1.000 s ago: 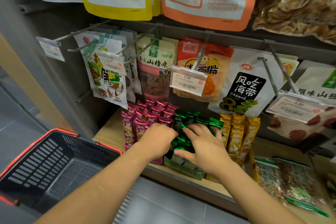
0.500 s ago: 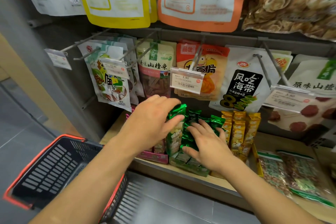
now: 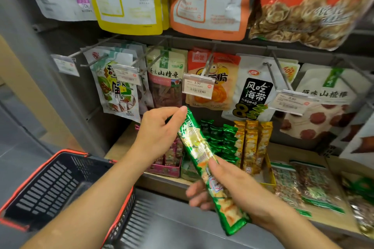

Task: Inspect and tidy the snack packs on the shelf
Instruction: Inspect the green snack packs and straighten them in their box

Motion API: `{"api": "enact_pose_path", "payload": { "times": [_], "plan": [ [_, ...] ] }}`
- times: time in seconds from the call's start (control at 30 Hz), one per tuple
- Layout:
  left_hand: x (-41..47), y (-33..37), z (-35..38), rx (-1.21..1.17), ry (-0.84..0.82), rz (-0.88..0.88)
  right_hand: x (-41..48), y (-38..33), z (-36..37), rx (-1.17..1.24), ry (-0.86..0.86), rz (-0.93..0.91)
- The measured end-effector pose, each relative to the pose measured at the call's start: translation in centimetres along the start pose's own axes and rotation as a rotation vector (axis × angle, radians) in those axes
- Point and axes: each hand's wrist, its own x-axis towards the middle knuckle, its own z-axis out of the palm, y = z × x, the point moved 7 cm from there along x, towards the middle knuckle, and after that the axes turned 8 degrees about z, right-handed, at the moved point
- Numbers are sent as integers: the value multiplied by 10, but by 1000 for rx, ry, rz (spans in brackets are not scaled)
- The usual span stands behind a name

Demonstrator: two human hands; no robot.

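Observation:
A long green snack pack [image 3: 199, 153] is lifted out in front of the shelf, slanting from upper left to lower right. My left hand [image 3: 159, 131] pinches its top end. My right hand [image 3: 228, 186] grips its lower half, thumb across the front. Behind it, more green packs [image 3: 221, 141] stand upright in a box on the wooden shelf [image 3: 119, 147], with pink packs [image 3: 171, 153] to their left and gold packs [image 3: 253, 143] to their right.
A black basket with a red rim [image 3: 52, 188] hangs at lower left, below the shelf. Pouches hang on metal pegs above, with price tags [image 3: 198, 86] sticking forward. Flat nut bags [image 3: 299, 186] lie on the shelf to the right.
The green pack has come up out of its box and now sits held between both hands in front of the shelf. My right hand dropped from the box to the pack's lower half.

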Motion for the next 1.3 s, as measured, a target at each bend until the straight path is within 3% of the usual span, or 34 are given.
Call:
{"api": "enact_pose_path", "payload": {
  "times": [0.07, 0.27, 0.37, 0.83, 1.0, 1.07, 1.17, 1.23, 1.3],
  "plan": [
    [-2, -4, 1, -90, 35, -105, -5, -1, 5, 56, 33, -39],
    [-16, -25, 9, -399, 188, -543, -14, -1, 4, -81, 232, -135],
    [-22, -31, 12, -457, 184, -638, -19, 1, 4, -116, 263, -153],
    [-19, -30, 9, -374, 203, -464, -26, 8, -2, -112, 253, -77],
    [-16, -32, 21, -437, -65, -451, -32, 3, -18, -508, 510, -160],
    [-19, -32, 24, -332, -128, -438, -34, 4, -19, -740, 615, -179],
    [-20, -35, 22, -199, -28, -427, -37, 4, -15, -970, 734, -251],
    [-20, -40, 17, -233, 53, -463, -35, 5, -13, -938, 706, -302],
    [-19, -46, 9, -327, 141, -509, -30, 8, -14, -763, 567, -291]
  ]
}}
